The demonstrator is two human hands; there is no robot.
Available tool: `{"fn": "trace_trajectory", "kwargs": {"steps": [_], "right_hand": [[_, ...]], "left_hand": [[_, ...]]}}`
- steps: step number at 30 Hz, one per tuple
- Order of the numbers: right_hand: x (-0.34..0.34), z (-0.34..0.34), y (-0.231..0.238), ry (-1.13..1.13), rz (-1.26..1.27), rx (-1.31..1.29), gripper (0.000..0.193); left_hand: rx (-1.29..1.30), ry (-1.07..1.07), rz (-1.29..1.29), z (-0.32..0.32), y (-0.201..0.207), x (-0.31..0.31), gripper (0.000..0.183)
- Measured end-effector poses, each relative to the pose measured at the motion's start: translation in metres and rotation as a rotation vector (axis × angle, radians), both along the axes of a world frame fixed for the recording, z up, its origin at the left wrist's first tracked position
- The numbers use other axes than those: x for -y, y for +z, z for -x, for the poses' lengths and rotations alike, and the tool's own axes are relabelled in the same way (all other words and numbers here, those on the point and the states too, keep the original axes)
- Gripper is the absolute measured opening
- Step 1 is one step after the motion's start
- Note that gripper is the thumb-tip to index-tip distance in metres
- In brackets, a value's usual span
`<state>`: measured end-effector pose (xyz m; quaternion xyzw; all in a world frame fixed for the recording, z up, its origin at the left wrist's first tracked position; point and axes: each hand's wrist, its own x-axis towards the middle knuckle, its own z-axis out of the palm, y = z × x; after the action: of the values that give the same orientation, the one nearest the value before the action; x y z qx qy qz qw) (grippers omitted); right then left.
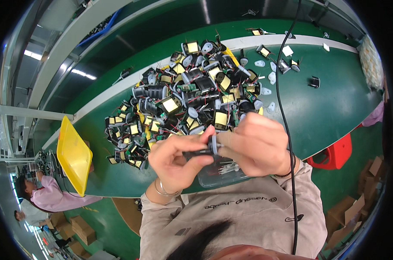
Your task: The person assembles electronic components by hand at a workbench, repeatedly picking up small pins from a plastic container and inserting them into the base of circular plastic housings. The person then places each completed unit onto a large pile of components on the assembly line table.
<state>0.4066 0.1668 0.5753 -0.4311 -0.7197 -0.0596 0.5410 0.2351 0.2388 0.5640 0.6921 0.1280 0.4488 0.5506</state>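
My left hand (171, 159) grips a small black plastic housing (197, 153) between thumb and fingers, in front of my chest. A round light-grey cap (214, 144) sits at the housing's right end. Against that end my right hand (259, 145) is curled closed, its fingertips smeared by motion; what they pinch is hidden. Just beyond both hands lies a big heap of black housings (201, 99) with pale yellow pads, green circuit boards and thin red and black wires. Below my hands a clear plastic tray (205, 178) holds several thin pale-tipped pieces.
A black cable (279, 95) hangs down past my right wrist. Loose grey caps (272, 78) and a few housings lie on the green table (335, 102) at right. A yellow tray (73, 156) stands tilted at left; a co-worker (53, 193) sits beyond. A red stool (337, 154) is at right.
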Motion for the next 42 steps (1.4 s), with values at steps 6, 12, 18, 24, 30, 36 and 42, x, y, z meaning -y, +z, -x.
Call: {"fn": "trace_trajectory", "kwargs": {"steps": [6,12,18,24,30,36,42], "right_hand": [[-0.006,-0.031,0.009,0.003,0.281,-0.26,0.035],[0.019,-0.086,-0.002,-0.26,0.263,-0.455,0.028],[0.04,-0.166,-0.037,-0.622,0.195,-0.527,0.027],[0.03,-0.247,-0.06,-0.794,0.269,-0.344,0.027],[-0.019,-0.355,-0.126,-0.979,0.563,0.009,0.052],[-0.09,-0.387,-0.144,-1.019,0.728,0.071,0.054],[-0.074,-0.392,-0.147,-0.934,0.643,-0.005,0.03]], "left_hand": [[-0.063,-0.129,0.265,-0.016,0.02,-0.042,0.016],[-0.358,0.297,-0.046,-0.037,0.01,-0.21,0.015],[-0.699,0.682,-0.22,-0.035,-0.057,-0.348,0.024],[-0.884,0.506,-0.368,-0.01,-0.048,-0.359,0.038],[-0.946,0.523,-0.303,0.065,-0.023,-0.326,0.034],[-1.039,0.562,-0.227,0.113,-0.024,-0.284,0.03],[-1.06,0.582,-0.177,0.132,-0.021,-0.257,0.029]]}}
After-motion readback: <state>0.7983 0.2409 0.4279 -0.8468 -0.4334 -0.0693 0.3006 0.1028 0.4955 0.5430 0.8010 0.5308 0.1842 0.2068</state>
